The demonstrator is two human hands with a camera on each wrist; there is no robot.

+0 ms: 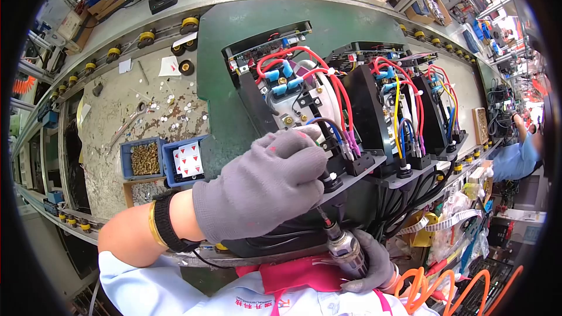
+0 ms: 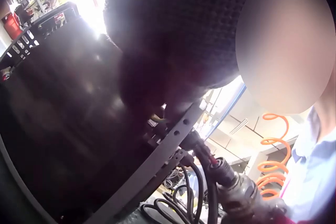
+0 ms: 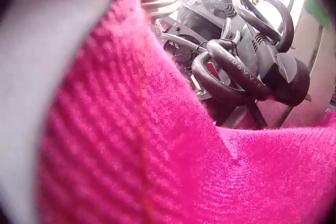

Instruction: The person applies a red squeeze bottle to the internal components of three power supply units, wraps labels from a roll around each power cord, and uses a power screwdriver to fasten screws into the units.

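My left hand (image 1: 263, 184), in a grey glove, reaches over the near end of the leftmost black open-framed unit (image 1: 257, 102). Its fingers are curled at the unit's inside, next to the wires; the fingertips are hidden, and I cannot tell what they hold. My right hand (image 1: 379, 263), also gloved, grips a metal power screwdriver (image 1: 346, 251) below the end panel (image 1: 357, 172). The driver's bit points up at the panel's outer face, close to the left hand. In the left wrist view the screwdriver (image 2: 236, 192) tilts toward the panel's edge (image 2: 157, 158).
Two similar wired units (image 1: 380, 111) stand to the right, with black cables (image 1: 410, 202) hanging below. Blue bins hold brass fasteners (image 1: 145, 159) and warning-label stickers (image 1: 188, 159) at left. An orange coiled hose (image 1: 468, 284) runs at lower right. Another person's arm (image 1: 518, 155) shows at far right.
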